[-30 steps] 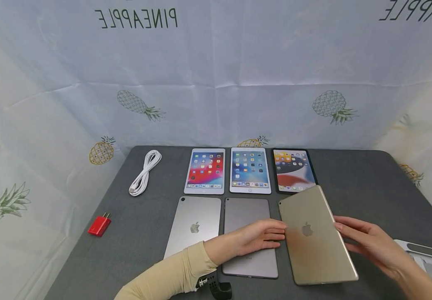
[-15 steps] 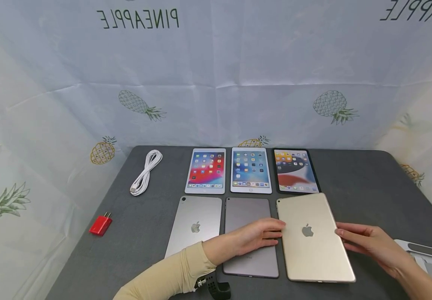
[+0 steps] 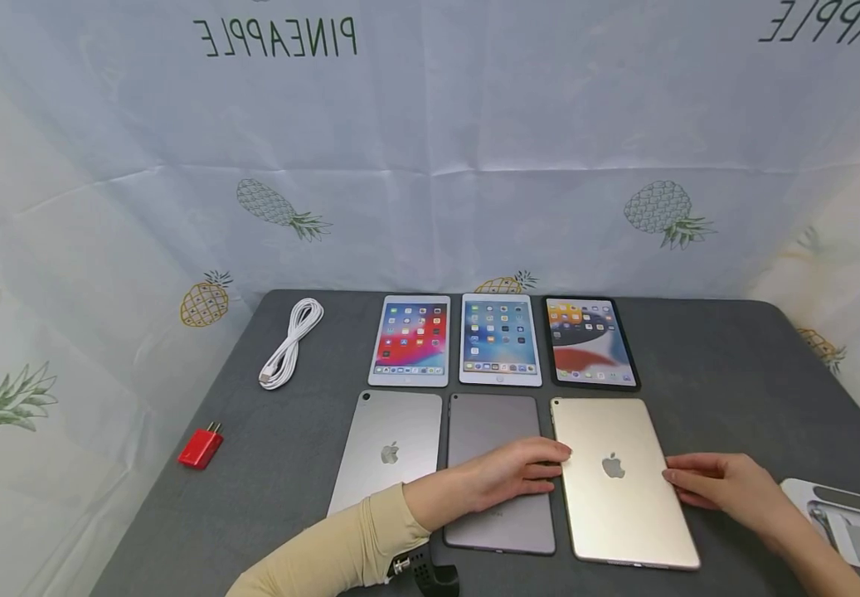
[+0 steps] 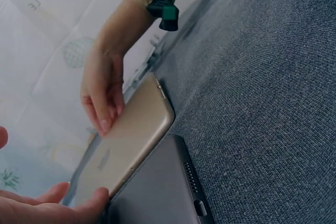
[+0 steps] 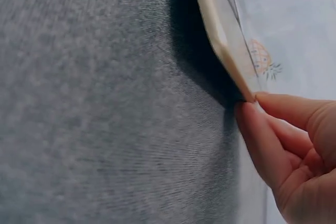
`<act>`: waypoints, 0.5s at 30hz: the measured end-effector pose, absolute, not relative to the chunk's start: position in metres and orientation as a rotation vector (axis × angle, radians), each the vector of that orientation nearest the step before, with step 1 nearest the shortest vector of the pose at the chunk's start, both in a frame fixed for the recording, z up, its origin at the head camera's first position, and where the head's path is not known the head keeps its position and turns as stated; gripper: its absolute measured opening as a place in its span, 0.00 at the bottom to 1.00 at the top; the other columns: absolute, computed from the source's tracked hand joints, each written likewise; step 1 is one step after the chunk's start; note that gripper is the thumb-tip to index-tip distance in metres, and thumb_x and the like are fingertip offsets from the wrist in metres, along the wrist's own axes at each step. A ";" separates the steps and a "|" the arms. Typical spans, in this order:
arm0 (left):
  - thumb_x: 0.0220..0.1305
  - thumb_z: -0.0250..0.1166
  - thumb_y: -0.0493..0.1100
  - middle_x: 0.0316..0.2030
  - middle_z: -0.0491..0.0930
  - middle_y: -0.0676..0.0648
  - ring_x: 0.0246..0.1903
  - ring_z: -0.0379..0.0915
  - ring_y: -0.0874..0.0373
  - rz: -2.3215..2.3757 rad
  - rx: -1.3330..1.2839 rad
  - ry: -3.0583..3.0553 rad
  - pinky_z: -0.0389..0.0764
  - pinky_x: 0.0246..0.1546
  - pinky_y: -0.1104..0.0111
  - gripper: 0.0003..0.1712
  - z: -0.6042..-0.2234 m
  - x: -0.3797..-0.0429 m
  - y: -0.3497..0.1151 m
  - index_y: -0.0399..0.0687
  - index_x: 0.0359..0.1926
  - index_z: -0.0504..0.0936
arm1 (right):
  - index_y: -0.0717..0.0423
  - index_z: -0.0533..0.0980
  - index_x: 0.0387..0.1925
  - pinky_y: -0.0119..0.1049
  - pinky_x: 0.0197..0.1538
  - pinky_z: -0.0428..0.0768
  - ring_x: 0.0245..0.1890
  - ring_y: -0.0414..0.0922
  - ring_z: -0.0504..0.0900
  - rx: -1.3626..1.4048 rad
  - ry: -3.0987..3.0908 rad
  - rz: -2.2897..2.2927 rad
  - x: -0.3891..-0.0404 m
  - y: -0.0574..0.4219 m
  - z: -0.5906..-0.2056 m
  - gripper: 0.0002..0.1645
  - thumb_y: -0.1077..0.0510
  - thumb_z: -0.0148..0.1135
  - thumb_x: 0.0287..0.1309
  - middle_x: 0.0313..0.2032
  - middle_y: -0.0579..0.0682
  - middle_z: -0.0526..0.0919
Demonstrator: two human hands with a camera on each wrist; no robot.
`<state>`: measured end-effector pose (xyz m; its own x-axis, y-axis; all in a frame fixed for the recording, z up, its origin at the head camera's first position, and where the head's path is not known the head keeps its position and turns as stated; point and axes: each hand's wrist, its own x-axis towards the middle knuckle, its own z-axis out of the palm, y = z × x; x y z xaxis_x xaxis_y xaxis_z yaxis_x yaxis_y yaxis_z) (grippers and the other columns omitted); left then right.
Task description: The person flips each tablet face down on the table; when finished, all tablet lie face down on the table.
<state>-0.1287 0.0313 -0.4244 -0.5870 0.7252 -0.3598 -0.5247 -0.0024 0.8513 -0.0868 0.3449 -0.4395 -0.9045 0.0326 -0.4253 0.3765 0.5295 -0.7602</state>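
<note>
The gold tablet (image 3: 622,516) lies back side up at the right end of the front row. My right hand (image 3: 731,491) pinches its right edge between thumb and fingers; in the right wrist view, that edge of the tablet (image 5: 223,45) is slightly above the cloth, with a shadow beneath. The fingertips of my left hand (image 3: 507,474), loosely extended, touch its left edge. Below that hand is a grey tablet (image 3: 491,427), partly covered. Left of it a silver tablet (image 3: 392,423) lies back up, its lower part hidden by my sleeve.
Behind, three tablets lie screen up: one with a red-blue screen (image 3: 410,340), one with a blue screen (image 3: 500,338) and a black-framed one (image 3: 590,342). A white cable (image 3: 291,344) and red charger (image 3: 201,448) lie left. A white stand-like object (image 3: 858,522) is at right.
The gold tablet has come down from a tilt to nearly flat and straightened in line with the grey one. My right hand lowered with it; my left hand has barely moved.
</note>
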 end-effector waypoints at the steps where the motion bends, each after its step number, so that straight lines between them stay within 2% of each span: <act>1: 0.67 0.54 0.44 0.61 0.67 0.41 0.64 0.63 0.47 1.740 0.226 1.358 0.65 0.65 0.55 0.28 -0.425 -0.129 0.031 0.28 0.62 0.67 | 0.79 0.72 0.55 0.36 0.39 0.84 0.38 0.45 0.86 0.338 2.432 -1.299 -0.087 0.344 -0.439 0.35 0.51 0.66 0.61 0.45 0.64 0.83; 5: 0.67 0.54 0.43 0.61 0.68 0.41 0.64 0.63 0.47 1.741 0.228 1.363 0.66 0.65 0.55 0.28 -0.426 -0.129 0.031 0.28 0.62 0.67 | 0.78 0.75 0.51 0.35 0.36 0.84 0.36 0.45 0.86 0.283 2.530 -1.193 -0.086 0.340 -0.436 0.33 0.51 0.68 0.59 0.42 0.63 0.85; 15: 0.67 0.54 0.44 0.63 0.66 0.41 0.66 0.59 0.45 1.731 0.240 1.365 0.65 0.65 0.54 0.28 -0.426 -0.128 0.030 0.30 0.62 0.67 | 0.69 0.83 0.43 0.29 0.28 0.81 0.28 0.40 0.84 0.161 2.776 -0.880 -0.085 0.331 -0.432 0.23 0.51 0.69 0.57 0.30 0.52 0.87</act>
